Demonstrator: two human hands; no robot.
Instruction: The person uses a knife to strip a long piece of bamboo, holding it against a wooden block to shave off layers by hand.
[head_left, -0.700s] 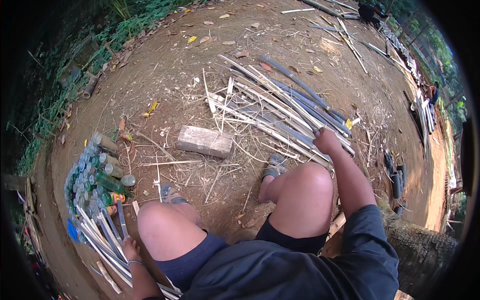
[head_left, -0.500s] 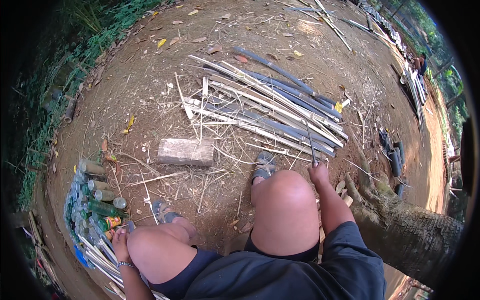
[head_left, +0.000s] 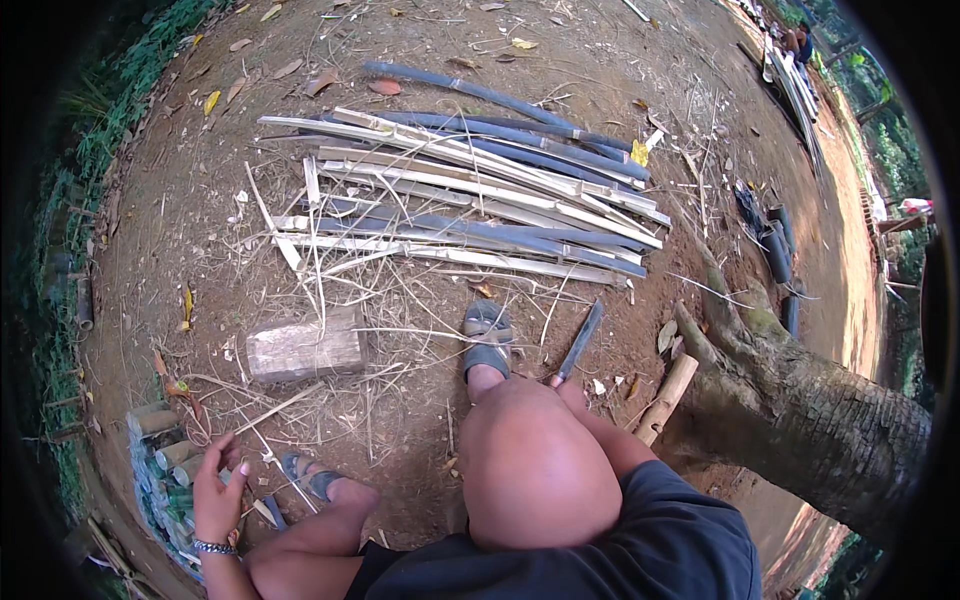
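Holding a knife (head_left: 581, 340) in the right hand's (head_left: 560, 385) grip, blade outward, left hand (head_left: 218, 490) spread wide.

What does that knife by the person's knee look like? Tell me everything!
The knife has a long, flat, dark grey blade that looks like metal. It slants up and to the right over the bare dirt, tip toward the pile of split bamboo strips but apart from it. The right hand, mostly hidden behind the knee, holds its lower end, so the handle cannot be seen.

Bare dirt ground (head_left: 420, 60) is strewn with split bamboo strips (head_left: 470, 200), a wooden block (head_left: 305, 350) — and scattered dry leaves (head_left: 210, 100).
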